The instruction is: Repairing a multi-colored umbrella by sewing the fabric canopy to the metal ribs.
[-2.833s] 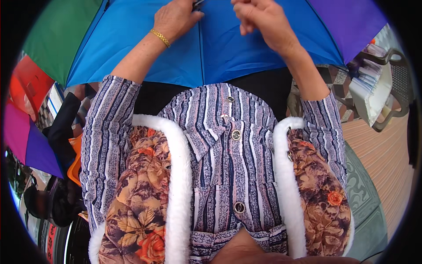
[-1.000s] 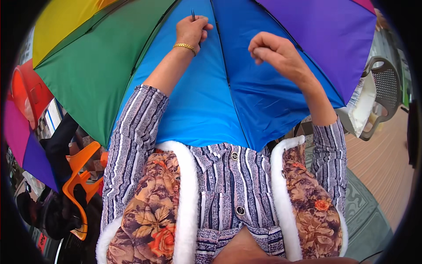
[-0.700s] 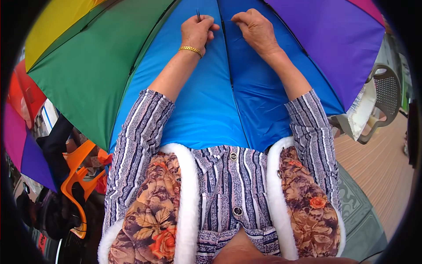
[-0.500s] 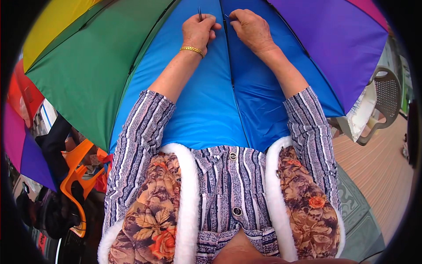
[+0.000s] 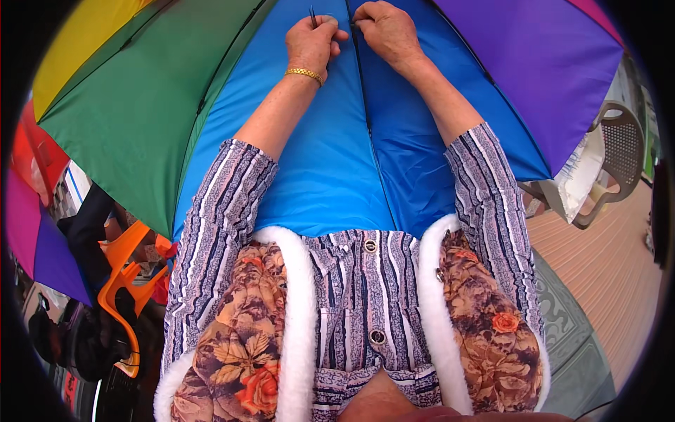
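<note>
Across my lap and in front of me spreads an open umbrella (image 5: 302, 186) with yellow, green, blue and purple panels. A thin black rib (image 5: 366, 105) runs along the seam between the light and dark blue panels. My left hand (image 5: 309, 43), with a gold bracelet at the wrist, is closed over the light blue panel. A slim dark tool with two narrow points (image 5: 313, 15) sticks up out of its grip; the rest is hidden in the palm. Right at the rib, my right hand (image 5: 389, 34) pinches finger and thumb together; what they hold is too small to tell.
An orange plastic chair frame (image 5: 116, 295) stands at the left, beside dark items. Another part of a multicoloured umbrella (image 5: 56, 257) shows at the far left. On the right are a grey-brown perforated chair (image 5: 622, 144), a white bag (image 5: 580, 179) and a wood-look floor (image 5: 605, 260).
Both hands have shifted slightly up and left in the picture. My right fingertips now meet the rib; a moment ago a small gap showed, with a thin glint at the fingertips.
</note>
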A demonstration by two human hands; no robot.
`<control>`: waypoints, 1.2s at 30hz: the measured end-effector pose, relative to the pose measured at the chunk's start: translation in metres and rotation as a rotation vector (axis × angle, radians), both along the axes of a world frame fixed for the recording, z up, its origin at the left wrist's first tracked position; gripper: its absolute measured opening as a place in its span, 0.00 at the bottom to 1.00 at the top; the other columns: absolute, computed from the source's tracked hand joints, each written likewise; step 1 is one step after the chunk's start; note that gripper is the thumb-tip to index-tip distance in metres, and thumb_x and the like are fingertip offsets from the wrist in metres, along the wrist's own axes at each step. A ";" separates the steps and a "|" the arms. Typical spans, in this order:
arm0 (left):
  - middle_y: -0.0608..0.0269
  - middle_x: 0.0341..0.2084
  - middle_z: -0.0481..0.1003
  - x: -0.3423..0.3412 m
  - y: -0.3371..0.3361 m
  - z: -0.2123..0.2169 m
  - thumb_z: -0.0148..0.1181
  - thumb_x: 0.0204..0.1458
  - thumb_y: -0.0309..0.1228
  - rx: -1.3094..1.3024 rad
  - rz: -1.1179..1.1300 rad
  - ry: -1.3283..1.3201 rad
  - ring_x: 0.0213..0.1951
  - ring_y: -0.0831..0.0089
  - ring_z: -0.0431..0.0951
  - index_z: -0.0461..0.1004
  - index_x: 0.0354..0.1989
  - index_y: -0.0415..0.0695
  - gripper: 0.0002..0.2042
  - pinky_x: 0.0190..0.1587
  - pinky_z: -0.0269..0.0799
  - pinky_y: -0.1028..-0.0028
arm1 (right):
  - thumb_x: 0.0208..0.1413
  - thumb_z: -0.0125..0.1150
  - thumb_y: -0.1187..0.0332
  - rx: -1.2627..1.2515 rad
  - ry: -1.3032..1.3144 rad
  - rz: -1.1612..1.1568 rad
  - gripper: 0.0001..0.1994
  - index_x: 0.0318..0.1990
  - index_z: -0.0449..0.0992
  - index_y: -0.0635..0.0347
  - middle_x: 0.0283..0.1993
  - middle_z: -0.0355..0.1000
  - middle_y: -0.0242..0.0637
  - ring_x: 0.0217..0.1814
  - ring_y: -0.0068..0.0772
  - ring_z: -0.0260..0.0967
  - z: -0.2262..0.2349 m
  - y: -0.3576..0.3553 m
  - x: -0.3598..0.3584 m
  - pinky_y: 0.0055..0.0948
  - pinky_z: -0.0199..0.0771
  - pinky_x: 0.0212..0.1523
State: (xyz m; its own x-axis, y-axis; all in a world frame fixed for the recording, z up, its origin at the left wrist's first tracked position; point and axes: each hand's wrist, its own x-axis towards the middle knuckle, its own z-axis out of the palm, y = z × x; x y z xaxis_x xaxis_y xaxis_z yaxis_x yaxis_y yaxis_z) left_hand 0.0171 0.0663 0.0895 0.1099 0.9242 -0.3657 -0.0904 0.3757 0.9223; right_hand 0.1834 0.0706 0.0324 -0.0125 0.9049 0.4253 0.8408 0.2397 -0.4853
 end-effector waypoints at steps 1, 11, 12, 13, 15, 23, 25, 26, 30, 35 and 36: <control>0.61 0.27 0.81 0.001 0.001 0.001 0.64 0.59 0.29 -0.003 0.000 0.001 0.18 0.82 0.70 0.78 0.39 0.41 0.06 0.19 0.65 0.80 | 0.59 0.58 0.71 0.080 -0.005 -0.001 0.04 0.36 0.78 0.58 0.30 0.73 0.42 0.33 0.48 0.74 -0.003 0.002 -0.004 0.45 0.78 0.37; 0.66 0.18 0.75 -0.005 0.024 -0.035 0.62 0.56 0.32 0.056 -0.103 0.095 0.14 0.79 0.67 0.76 0.29 0.44 0.06 0.16 0.60 0.75 | 0.56 0.59 0.72 0.056 0.076 0.034 0.03 0.34 0.79 0.57 0.34 0.74 0.46 0.40 0.54 0.75 0.024 -0.012 -0.012 0.47 0.76 0.40; 0.68 0.17 0.74 -0.003 0.024 -0.033 0.62 0.57 0.31 0.042 -0.080 0.088 0.13 0.82 0.65 0.76 0.29 0.45 0.06 0.15 0.58 0.78 | 0.56 0.60 0.72 0.067 0.077 0.043 0.03 0.35 0.79 0.57 0.34 0.74 0.46 0.40 0.54 0.75 0.024 -0.012 -0.012 0.47 0.76 0.40; 0.68 0.17 0.74 -0.002 0.023 -0.035 0.62 0.57 0.31 0.040 -0.076 0.085 0.13 0.82 0.65 0.76 0.29 0.45 0.06 0.15 0.58 0.78 | 0.56 0.60 0.72 0.078 0.078 0.053 0.03 0.35 0.79 0.57 0.35 0.75 0.46 0.40 0.54 0.75 0.025 -0.012 -0.011 0.47 0.76 0.40; 0.68 0.17 0.74 -0.001 0.020 -0.043 0.61 0.57 0.31 0.092 0.052 0.066 0.13 0.80 0.66 0.76 0.30 0.44 0.06 0.15 0.58 0.77 | 0.56 0.60 0.72 0.079 0.116 0.055 0.03 0.35 0.79 0.57 0.35 0.75 0.46 0.40 0.54 0.75 0.025 -0.014 -0.010 0.46 0.76 0.40; 0.67 0.18 0.75 -0.008 0.002 -0.065 0.60 0.59 0.30 0.092 0.232 -0.088 0.14 0.81 0.67 0.75 0.34 0.45 0.04 0.15 0.59 0.78 | 0.56 0.61 0.73 0.232 0.450 0.164 0.03 0.36 0.78 0.60 0.35 0.75 0.46 0.39 0.53 0.75 0.012 -0.018 -0.011 0.44 0.76 0.41; 0.67 0.19 0.75 -0.009 0.000 -0.067 0.60 0.60 0.30 0.097 0.224 -0.107 0.14 0.81 0.67 0.75 0.34 0.45 0.04 0.16 0.59 0.78 | 0.56 0.61 0.74 0.102 0.249 0.049 0.03 0.37 0.78 0.61 0.35 0.75 0.47 0.38 0.52 0.75 0.010 -0.019 -0.011 0.43 0.76 0.41; 0.67 0.19 0.75 -0.009 0.000 -0.067 0.59 0.60 0.30 0.099 0.212 -0.111 0.14 0.81 0.67 0.75 0.34 0.45 0.04 0.16 0.59 0.78 | 0.56 0.61 0.74 0.099 0.249 0.048 0.03 0.37 0.78 0.61 0.35 0.75 0.47 0.38 0.52 0.75 0.007 -0.020 -0.011 0.43 0.76 0.41; 0.67 0.19 0.75 -0.004 -0.002 -0.064 0.60 0.60 0.30 0.106 0.166 -0.102 0.14 0.82 0.67 0.76 0.33 0.45 0.05 0.16 0.60 0.79 | 0.57 0.64 0.70 0.104 0.160 0.027 0.09 0.43 0.79 0.61 0.28 0.72 0.32 0.28 0.24 0.70 -0.006 -0.021 -0.009 0.27 0.74 0.33; 0.68 0.18 0.75 -0.002 -0.001 -0.063 0.61 0.60 0.30 0.140 0.134 -0.008 0.15 0.82 0.67 0.76 0.31 0.44 0.06 0.17 0.61 0.79 | 0.55 0.60 0.74 0.108 0.269 0.074 0.04 0.37 0.79 0.59 0.35 0.75 0.46 0.38 0.52 0.75 0.014 -0.023 -0.019 0.43 0.76 0.40; 0.68 0.18 0.75 0.001 -0.001 -0.061 0.61 0.59 0.31 0.152 0.122 0.013 0.15 0.83 0.67 0.76 0.30 0.44 0.06 0.17 0.62 0.78 | 0.55 0.60 0.75 0.121 0.261 0.077 0.04 0.37 0.78 0.59 0.35 0.74 0.46 0.38 0.52 0.75 0.014 -0.024 -0.020 0.43 0.76 0.39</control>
State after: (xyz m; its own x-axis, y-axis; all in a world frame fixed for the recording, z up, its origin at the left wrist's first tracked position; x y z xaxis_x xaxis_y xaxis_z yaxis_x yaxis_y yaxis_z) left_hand 0.0183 0.0653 0.0283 -0.0105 0.9751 -0.2215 -0.1147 0.2189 0.9690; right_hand 0.1629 0.0464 0.0466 0.0448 0.8481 0.5280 0.6686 0.3672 -0.6467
